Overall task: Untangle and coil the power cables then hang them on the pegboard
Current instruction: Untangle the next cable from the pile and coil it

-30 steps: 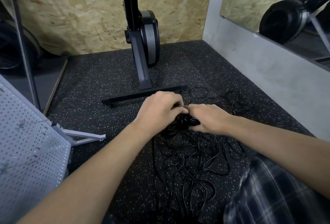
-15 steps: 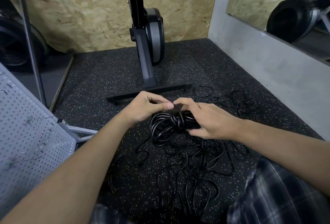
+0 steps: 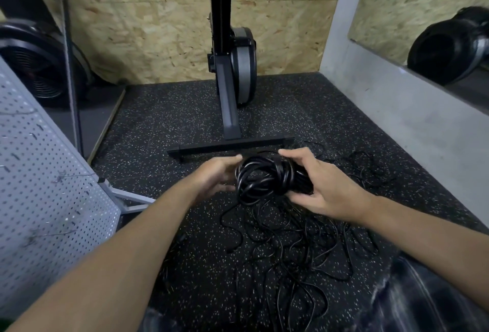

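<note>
Between left hand [image 3: 214,177] and right hand [image 3: 325,188] sits the cable coil [image 3: 264,178].

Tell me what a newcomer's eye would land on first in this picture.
A coiled black cable, held between the left hand and right hand at centre frame, draws the eye first. Beneath it a loose tangle of cables sprawls over the speckled floor, and a white pegboard stands at the left edge.

A gym is indicated by the speckled rubber floor [image 3: 164,125], a flywheel exercise machine [image 3: 238,67] stood against OSB-clad walls [image 3: 148,35], and a wall mirror [image 3: 423,14].
</note>
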Demonstrator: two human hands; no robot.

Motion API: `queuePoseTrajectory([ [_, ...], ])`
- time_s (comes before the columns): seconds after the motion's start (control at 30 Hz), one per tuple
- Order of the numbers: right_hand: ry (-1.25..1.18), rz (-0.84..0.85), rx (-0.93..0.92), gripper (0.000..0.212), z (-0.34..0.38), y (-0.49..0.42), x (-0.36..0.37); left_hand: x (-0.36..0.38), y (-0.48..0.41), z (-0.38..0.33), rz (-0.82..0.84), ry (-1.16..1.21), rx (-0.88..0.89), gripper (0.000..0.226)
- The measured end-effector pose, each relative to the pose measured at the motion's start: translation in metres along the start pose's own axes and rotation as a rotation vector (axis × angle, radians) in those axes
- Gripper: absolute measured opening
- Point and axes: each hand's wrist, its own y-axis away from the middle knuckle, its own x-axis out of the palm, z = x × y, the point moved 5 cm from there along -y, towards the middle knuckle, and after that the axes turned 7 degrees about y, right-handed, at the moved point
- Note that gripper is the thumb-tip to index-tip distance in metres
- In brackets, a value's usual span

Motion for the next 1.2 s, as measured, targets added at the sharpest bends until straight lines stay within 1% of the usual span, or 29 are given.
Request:
queuePoseTrajectory([
  [0.1, -0.11, -0.097, 0.04, 0.074, -0.003, -0.002, -0.007, 0.016, 0.004, 0.012, 0.12, -0.147, -0.038, 0.037],
  [0.17, -0.178, -0.144, 0.101, 0.071, -0.007, -0.003, -0.011, 0.031, 0.008, 0.013, 0.171, -0.214, -0.059, 0.041],
  [0.23, -0.245, -0.176, 0.156, 0.067, -0.01, -0.002, -0.013, 0.041, 0.008, 0.012, 0.168, -0.335, -0.024, 0.041],
  [0.3, -0.263, -0.199, 0.196, 0.063, -0.016, -0.004, -0.012, 0.047, 0.005, 0.014, 0.137, -0.531, 0.039, 0.04],
  [0.37, -0.221, -0.212, 0.24, 0.062, -0.025, -0.004, -0.011, 0.058, 0.004, 0.015, 0.114, -0.701, 0.064, 0.04],
  [0.43, -0.162, -0.189, 0.309, 0.064, -0.037, -0.003, -0.009, 0.073, 0.005, 0.014, 0.099, -0.811, 0.09, 0.041],
  [0.6, 0.087, -0.103, 0.449, 0.067, -0.071, -0.002, -0.005, 0.097, 0.006, 0.004, 0.054, -0.917, 0.179, 0.036],
  [0.73, 0.293, 0.068, 0.535, 0.059, -0.081, -0.001, 0.007, 0.121, 0.021, -0.012, 0.063, -1.041, 0.277, 0.043],
  [0.8, 0.411, 0.141, 0.494, 0.056, -0.078, -0.001, 0.014, 0.13, 0.028, -0.027, 0.046, -1.085, 0.36, 0.045],
  [0.9, 0.563, 0.167, 0.429, 0.052, -0.071, -0.004, 0.016, 0.126, 0.033, -0.042, 0.016, -1.124, 0.425, 0.045],
  [1.0, 0.658, 0.216, 0.351, 0.051, -0.062, -0.005, 0.018, 0.12, 0.04, -0.05, 0.033, -1.182, 0.478, 0.038],
  [1.03, 0.665, 0.258, 0.315, 0.051, -0.059, -0.005, 0.02, 0.117, 0.041, -0.053, 0.038, -1.168, 0.499, 0.032],
  [1.1, 0.667, 0.334, 0.226, 0.054, -0.053, -0.003, 0.024, 0.107, 0.04, -0.058, 0.039, -1.062, 0.541, 0.02],
  [1.2, 0.618, 0.373, 0.095, 0.059, -0.045, 0.0, 0.025, 0.089, 0.037, -0.066, 0.033, -0.918, 0.6, 0.01],
])
